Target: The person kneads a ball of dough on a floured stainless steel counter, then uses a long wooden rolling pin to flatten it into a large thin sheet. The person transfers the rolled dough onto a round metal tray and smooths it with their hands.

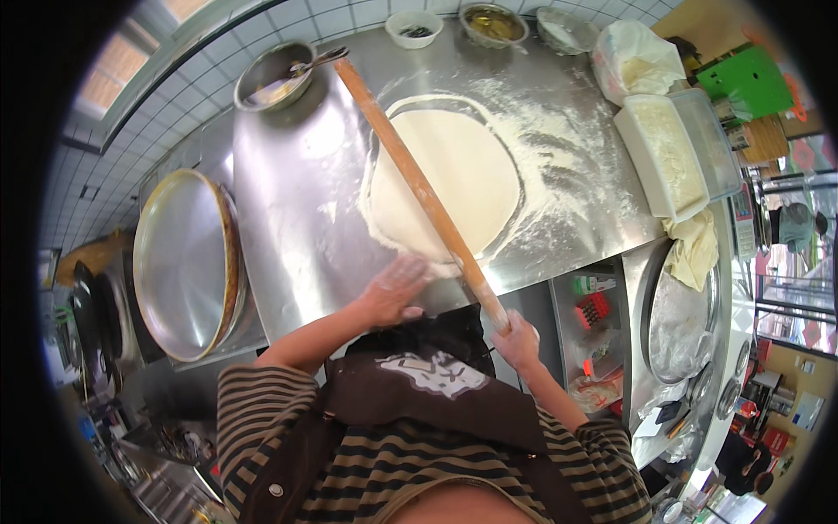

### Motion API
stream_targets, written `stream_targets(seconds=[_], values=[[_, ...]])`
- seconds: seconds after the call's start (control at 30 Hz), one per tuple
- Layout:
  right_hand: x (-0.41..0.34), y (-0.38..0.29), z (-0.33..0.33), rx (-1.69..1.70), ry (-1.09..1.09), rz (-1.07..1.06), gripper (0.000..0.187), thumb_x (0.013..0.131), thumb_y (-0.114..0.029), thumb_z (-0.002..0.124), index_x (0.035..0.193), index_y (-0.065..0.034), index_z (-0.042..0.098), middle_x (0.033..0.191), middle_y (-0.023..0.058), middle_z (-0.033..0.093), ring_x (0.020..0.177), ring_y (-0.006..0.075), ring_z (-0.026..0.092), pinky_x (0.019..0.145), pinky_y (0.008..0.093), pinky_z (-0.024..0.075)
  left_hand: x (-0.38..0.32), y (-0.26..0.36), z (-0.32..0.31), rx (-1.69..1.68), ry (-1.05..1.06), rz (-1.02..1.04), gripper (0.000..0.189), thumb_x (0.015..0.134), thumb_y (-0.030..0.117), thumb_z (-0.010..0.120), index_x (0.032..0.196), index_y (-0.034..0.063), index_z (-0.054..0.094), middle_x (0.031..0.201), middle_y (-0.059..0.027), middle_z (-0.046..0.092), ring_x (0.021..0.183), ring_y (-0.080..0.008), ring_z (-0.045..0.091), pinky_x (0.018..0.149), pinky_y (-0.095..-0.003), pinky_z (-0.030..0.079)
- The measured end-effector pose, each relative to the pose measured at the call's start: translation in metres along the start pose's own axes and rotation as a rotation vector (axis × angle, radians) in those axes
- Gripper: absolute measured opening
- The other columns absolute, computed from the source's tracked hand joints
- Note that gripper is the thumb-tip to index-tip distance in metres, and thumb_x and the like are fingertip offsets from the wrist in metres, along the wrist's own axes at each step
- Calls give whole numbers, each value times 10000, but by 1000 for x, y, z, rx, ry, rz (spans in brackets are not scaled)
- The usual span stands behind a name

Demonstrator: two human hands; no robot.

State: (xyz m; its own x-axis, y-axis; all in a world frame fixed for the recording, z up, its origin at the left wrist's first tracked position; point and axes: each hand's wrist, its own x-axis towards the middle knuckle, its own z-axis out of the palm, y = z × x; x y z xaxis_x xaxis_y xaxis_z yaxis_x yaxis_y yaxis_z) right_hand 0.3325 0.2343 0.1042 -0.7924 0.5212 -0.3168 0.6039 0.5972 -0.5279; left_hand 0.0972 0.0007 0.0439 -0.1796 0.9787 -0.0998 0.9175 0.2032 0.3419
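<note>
A large round sheet of rolled dough (471, 167) lies flat on the floured steel worktop (294, 216). Diagonally across it runs a long wooden rolling pin (419, 180), its far end reaching past the dough towards a steel bowl. My right hand (517, 339) is closed around the pin's near end, just off the table's front edge. Nothing is held in my left hand (398, 288); it is flour-dusted, fingers apart, by the dough's near edge. Whether its fingertips touch the dough I cannot tell.
Along the back stand a steel bowl with a utensil (275, 75), a white bowl (414, 29) and a bowl of yellowish liquid (493, 25). A white tub of flour (661, 154) sits right. Large round pans (186, 262) lie left. Below the right edge is an open drawer (592, 334).
</note>
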Motion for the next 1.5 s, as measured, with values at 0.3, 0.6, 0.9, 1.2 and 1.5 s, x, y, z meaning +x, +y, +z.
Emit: stream_targets(seconds=[0.3,0.6,0.9,1.2,1.5], values=[[-50,91,-71,-6,183,166,253,735,-193,726,810,-53,529,758,170,608,735,429,628,636,494,487,260,78,28,706,-134,110,810,986,660,390,1592,129,313,1664,-93,264,1551,-259,170,1270,-449,121],[-35,147,-144,137,350,158,197,760,-101,719,785,-17,543,645,162,573,587,356,604,569,418,476,427,-44,-20,81,443,-629,715,1013,569,414,1551,100,372,1636,-231,243,1514,-394,222,1222,-539,172],[19,177,-153,187,242,105,180,760,-94,711,841,-15,570,684,153,593,596,333,622,589,420,496,417,-73,-32,-258,323,-382,398,966,168,489,1338,98,614,1431,-153,559,1206,-395,611,996,-509,500],[11,134,-94,121,39,127,191,764,-147,717,877,-37,609,715,164,636,642,337,661,607,421,515,253,-81,-18,72,502,-328,724,966,516,579,1537,110,398,1647,-115,292,1515,-294,277,1217,-502,251],[-37,33,23,-5,173,258,228,769,-227,680,830,-58,541,718,168,635,720,431,647,651,490,502,107,-157,-44,52,484,-595,799,981,540,550,1614,160,246,1705,-93,121,1564,-321,123,1252,-525,121]])
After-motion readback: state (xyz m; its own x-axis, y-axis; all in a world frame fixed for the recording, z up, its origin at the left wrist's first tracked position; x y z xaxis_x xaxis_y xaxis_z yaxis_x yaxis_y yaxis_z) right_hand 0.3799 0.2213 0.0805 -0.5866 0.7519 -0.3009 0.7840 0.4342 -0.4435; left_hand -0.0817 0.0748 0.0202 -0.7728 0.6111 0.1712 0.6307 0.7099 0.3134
